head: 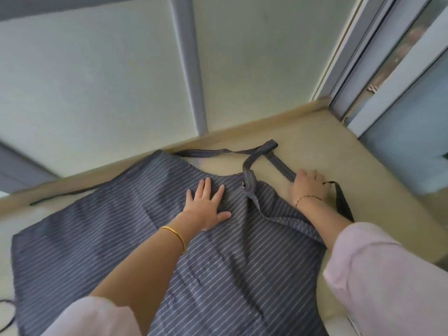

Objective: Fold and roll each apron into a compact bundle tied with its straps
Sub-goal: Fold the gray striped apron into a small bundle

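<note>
We see the striped apron (121, 226) spread across the beige table (327, 146), its long axis running from the near edge toward the far wall (97, 81), with the narrow top end pointing far and slightly right. Its right edge is bunched into a ridge beside our right forearm. Our left hand (206, 209) rests flat on the cloth near the top end, fingers spread apart. Our right hand (309, 187) sits just right of the apron on the table, fingers curled down and gripping the looped strap (269, 147), which trails toward the far edge. A dark strap (343, 202) lies just right of that wrist, and a window frame (351, 69) stands at the far right corner. A black cable (6, 311) shows at the near left.
</note>
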Demonstrator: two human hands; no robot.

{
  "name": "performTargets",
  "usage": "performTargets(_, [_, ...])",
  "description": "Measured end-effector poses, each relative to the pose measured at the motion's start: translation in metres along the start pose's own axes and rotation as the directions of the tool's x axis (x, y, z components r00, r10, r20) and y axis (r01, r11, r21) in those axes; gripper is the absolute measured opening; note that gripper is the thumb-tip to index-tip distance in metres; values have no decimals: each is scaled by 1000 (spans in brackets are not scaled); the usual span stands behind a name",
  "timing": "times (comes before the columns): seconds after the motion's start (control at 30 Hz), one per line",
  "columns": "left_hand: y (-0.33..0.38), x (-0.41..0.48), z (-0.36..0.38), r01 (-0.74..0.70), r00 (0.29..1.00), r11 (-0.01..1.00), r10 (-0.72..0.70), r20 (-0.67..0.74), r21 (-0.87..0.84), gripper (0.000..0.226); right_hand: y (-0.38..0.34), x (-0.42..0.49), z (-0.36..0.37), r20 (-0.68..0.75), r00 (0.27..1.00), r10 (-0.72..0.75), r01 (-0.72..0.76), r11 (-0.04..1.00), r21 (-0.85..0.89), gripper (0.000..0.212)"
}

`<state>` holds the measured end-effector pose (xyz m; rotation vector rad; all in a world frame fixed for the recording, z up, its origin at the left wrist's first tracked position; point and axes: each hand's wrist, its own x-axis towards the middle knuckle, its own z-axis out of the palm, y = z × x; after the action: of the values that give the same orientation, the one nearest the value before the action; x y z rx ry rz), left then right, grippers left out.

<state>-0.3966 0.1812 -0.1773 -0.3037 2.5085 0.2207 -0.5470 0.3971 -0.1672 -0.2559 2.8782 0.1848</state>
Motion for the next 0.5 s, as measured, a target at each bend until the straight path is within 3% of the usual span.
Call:
performTargets(0.07, [0,1,9,3,999,1000,-3,-34,8,85,3,1,-5,-46,998,-31,33,999,43,28])
performTargets(0.17, [-1,7,7,10,999,1000,-10,-50,2,84,6,16,-44,-91,986,137,-97,930,355,24])
performTargets(0.23, [-1,11,3,19,997,1000,-20,-74,-9,84,3,10,-90,-222,956,190,-49,852,521,22])
performTargets(0.27, [-1,14,0,28,997,999,-29,-71,-18,84,-2,-2,-109,-272,957,100,74,824,561,19])
performTargets(0.3, [0,17,-2,35,997,999,-37,-63,-30,85,-10,-23,-124,-265,960,-95,237,780,579,16])
performTargets(0.33, [1,17,-5,42,997,998,-45,-65,-52,85,-21,-50,-129,-194,910,-366,410,728,549,16])
performTargets(0.37, [0,20,-6,44,996,996,-51,-76,-81,82,-32,-80,-127,-23,773,-634,565,671,480,19])
performTargets(0.4, [1,14,-10,44,994,989,-57,-91,-143,76,-43,-107,-121,208,572,-794,673,599,435,26])
performTargets(0.43, [-4,8,-12,30,990,976,-59,-132,-214,64,-51,-127,-112,422,378,-824,746,541,388,34])
performTargets(0.47, [-12,1,-15,15,978,958,-73,-193,-285,46,-55,-138,-105,566,271,-778,784,520,339,38])
performTargets(0.5, [-20,-8,-17,11,956,926,-121,-267,-377,31,-54,-137,-101,603,261,-754,776,535,333,37])
